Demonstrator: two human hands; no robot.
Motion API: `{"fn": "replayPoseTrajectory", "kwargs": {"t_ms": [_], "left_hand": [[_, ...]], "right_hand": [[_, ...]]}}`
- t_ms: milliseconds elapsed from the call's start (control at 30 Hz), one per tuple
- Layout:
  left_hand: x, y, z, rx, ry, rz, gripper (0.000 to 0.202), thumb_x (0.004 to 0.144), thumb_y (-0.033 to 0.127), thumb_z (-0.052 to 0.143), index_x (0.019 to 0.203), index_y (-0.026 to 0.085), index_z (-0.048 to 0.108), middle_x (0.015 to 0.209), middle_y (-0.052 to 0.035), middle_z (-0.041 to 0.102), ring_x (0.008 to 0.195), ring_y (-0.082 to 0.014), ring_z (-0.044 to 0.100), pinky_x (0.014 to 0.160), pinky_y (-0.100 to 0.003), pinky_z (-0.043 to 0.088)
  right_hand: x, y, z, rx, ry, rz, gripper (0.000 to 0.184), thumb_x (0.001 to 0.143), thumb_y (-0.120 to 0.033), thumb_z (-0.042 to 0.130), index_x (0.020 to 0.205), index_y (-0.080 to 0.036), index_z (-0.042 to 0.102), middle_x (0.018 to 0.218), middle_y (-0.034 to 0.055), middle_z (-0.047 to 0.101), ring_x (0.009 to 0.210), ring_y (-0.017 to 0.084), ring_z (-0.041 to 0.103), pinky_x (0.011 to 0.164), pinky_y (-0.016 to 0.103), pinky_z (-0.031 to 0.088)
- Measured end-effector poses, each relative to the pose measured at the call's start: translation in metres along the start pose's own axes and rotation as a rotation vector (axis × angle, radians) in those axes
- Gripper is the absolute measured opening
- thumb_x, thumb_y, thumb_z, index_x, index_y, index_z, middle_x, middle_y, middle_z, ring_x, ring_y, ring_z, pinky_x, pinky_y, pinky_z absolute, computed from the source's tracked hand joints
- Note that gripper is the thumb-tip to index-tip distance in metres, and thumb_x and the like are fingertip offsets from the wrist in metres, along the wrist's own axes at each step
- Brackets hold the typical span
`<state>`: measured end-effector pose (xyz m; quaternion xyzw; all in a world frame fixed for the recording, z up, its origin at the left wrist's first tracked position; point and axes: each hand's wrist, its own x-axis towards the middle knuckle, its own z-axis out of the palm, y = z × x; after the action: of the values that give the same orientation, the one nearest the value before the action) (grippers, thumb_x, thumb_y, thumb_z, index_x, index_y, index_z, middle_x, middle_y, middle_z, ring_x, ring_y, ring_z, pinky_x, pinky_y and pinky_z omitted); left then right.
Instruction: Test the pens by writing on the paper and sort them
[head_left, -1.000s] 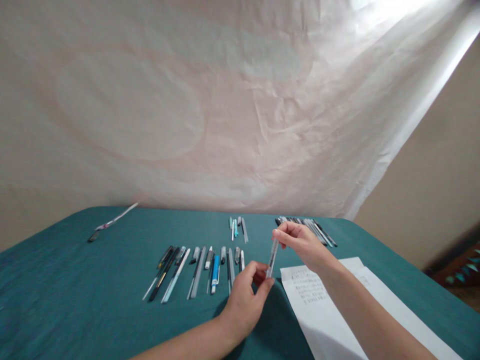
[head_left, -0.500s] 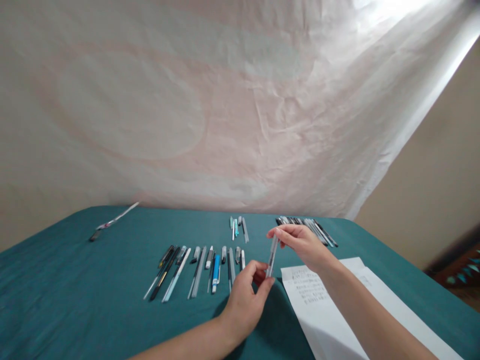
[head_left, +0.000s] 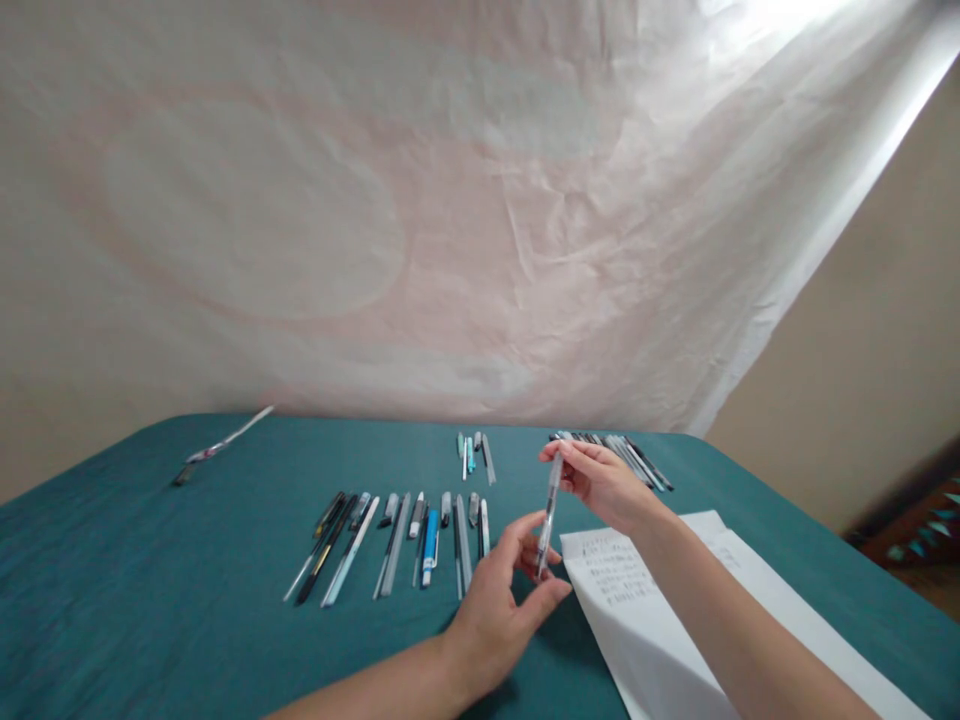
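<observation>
A clear-barrelled pen with a dark strip inside is held upright and slightly tilted over the table. At its upper end, the fingertips and thumb of my right hand pinch it. My left hand surrounds the lower end with thumb and fingers apart; whether those fingers touch the pen I cannot tell. Just left of that hand lies a row of pen parts, among them a blue pen, a black and gold pen and a clear tube. Several small caps line the row's far side.
Sheets of paper with handwriting lie under my right forearm. A pile of pens sits at the back right, and a small group of pen parts at the back middle. A long thin white item lies far left on the green tablecloth.
My left thumb and fingers have spread from their pinch on the pen's lower part. More of the pen now shows, and its lower end sits lower. My right hand keeps its hold.
</observation>
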<state>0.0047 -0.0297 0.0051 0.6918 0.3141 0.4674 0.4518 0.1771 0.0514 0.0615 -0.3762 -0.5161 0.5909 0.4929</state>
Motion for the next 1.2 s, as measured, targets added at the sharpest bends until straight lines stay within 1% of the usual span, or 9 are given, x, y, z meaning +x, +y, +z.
{"fn": "replayPoseTrajectory", "kwargs": {"t_ms": [100,267,400,500,633,767,900,1200], "left_hand": [[-0.002,0.001,0.001,-0.009,-0.084,0.041,0.055,0.078,0.026,0.060,0.127,0.023,0.035,0.101,-0.0035,0.059,0.084,-0.0143,0.056,0.082,-0.030,0.044],[-0.002,0.000,-0.001,0.029,-0.132,0.082,0.057,0.074,0.031,0.065,0.125,0.025,0.040,0.108,-0.0039,0.059,0.089,-0.0159,0.055,0.084,-0.030,0.043],[-0.001,-0.003,-0.001,0.072,-0.117,0.077,0.057,0.069,0.034,0.069,0.120,0.023,0.046,0.104,-0.0045,0.060,0.086,-0.0164,0.055,0.082,-0.030,0.044],[-0.001,-0.007,0.001,0.066,-0.098,0.069,0.052,0.067,0.035,0.071,0.112,0.020,0.050,0.096,-0.0043,0.061,0.082,-0.0159,0.056,0.079,-0.029,0.045],[-0.002,-0.010,0.004,0.030,-0.083,0.080,0.047,0.067,0.034,0.071,0.106,0.017,0.051,0.089,-0.0034,0.063,0.079,-0.0147,0.057,0.076,-0.027,0.045],[-0.002,-0.011,0.004,0.057,-0.077,0.079,0.044,0.066,0.035,0.071,0.101,0.016,0.052,0.086,-0.0033,0.064,0.074,-0.0144,0.058,0.073,-0.027,0.045],[-0.002,-0.012,0.004,0.084,-0.073,0.071,0.042,0.067,0.037,0.070,0.099,0.016,0.053,0.085,-0.0035,0.063,0.074,-0.0151,0.058,0.072,-0.027,0.045],[-0.003,-0.012,0.004,0.095,-0.065,0.066,0.047,0.063,0.039,0.073,0.098,0.015,0.053,0.083,-0.0047,0.062,0.075,-0.0165,0.058,0.072,-0.029,0.045]], "right_hand": [[0.000,0.002,-0.002,0.088,-0.043,0.061,0.021,0.072,-0.036,0.065,0.085,-0.020,0.068,0.085,0.0023,0.067,0.067,0.009,0.056,0.055,0.019,0.040],[-0.001,0.007,0.002,0.145,-0.093,0.116,0.018,0.074,-0.032,0.064,0.086,-0.019,0.068,0.086,0.0030,0.068,0.067,0.009,0.058,0.055,0.017,0.043],[-0.001,0.010,0.006,0.166,-0.117,0.147,0.018,0.075,-0.031,0.063,0.086,-0.018,0.067,0.085,0.0026,0.067,0.063,0.007,0.057,0.052,0.015,0.043],[-0.002,0.013,0.010,0.164,-0.139,0.162,0.019,0.075,-0.033,0.063,0.086,-0.018,0.066,0.081,0.0013,0.066,0.056,0.005,0.054,0.047,0.014,0.041],[-0.005,0.015,0.017,0.163,-0.187,0.176,0.021,0.075,-0.035,0.063,0.087,-0.018,0.065,0.072,-0.0015,0.062,0.052,0.004,0.051,0.044,0.014,0.038],[-0.007,0.016,0.021,0.171,-0.211,0.182,0.021,0.075,-0.034,0.063,0.088,-0.017,0.065,0.070,-0.0018,0.059,0.051,0.003,0.049,0.044,0.014,0.037],[-0.007,0.017,0.022,0.174,-0.228,0.178,0.020,0.076,-0.033,0.062,0.088,-0.016,0.065,0.070,-0.0013,0.059,0.053,0.003,0.048,0.046,0.014,0.037],[-0.007,0.019,0.024,0.151,-0.214,0.178,0.023,0.076,-0.035,0.062,0.090,-0.017,0.065,0.072,-0.0004,0.058,0.053,0.004,0.047,0.046,0.015,0.037]]}}
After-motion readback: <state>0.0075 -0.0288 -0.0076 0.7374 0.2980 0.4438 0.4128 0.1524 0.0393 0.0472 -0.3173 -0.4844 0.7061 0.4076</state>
